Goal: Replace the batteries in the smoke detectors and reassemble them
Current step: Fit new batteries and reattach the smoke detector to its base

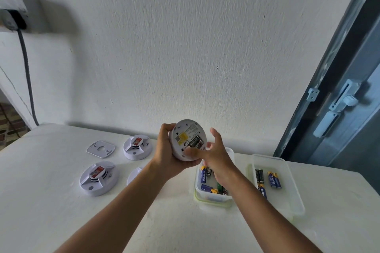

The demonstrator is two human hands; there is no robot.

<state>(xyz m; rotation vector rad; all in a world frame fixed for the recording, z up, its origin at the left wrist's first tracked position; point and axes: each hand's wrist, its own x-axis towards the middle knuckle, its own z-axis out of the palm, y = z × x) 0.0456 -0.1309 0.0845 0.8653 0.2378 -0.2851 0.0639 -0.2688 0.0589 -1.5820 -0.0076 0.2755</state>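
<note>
Left hand (167,150) grips the round white smoke detector (188,139) by its rim, raised above the table (51,211), back side toward the camera, batteries (194,141) seated in its open bay. Right hand (213,156) is spread, thumb touching the detector's lower face. Below it, a clear tub (211,198) holds loose batteries; two more detectors sit left.

Soft daylight, perhaps motion-blurred, wide-angle edge bending.
</note>
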